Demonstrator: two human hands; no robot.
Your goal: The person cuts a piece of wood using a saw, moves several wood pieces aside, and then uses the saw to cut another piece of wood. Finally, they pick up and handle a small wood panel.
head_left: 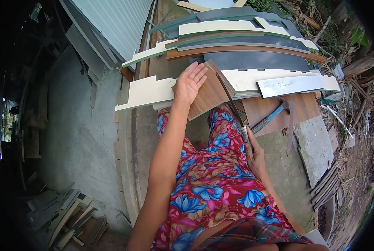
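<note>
My left hand (189,85) lies palm up with its fingers stretched out, against the left side of a brown wood-grain board (212,90). It does not grip the board. My right hand (254,152) is closed round the grey wrapped handle of a long, narrow, dark-bladed knife (233,104). The blade runs up along the right side of the board, its tip near the board's top corner. I cannot tell whether its edge is cutting in. The board tilts above my knees and rests near a notched cream panel (147,94).
A hammer (270,117) with a blue and black handle lies on another wood-grain board (306,106), beside a thin metal strip (290,125). A pale offcut (289,85) sits on the stacked panels ahead. Scrap strips (71,217) are heaped at lower left.
</note>
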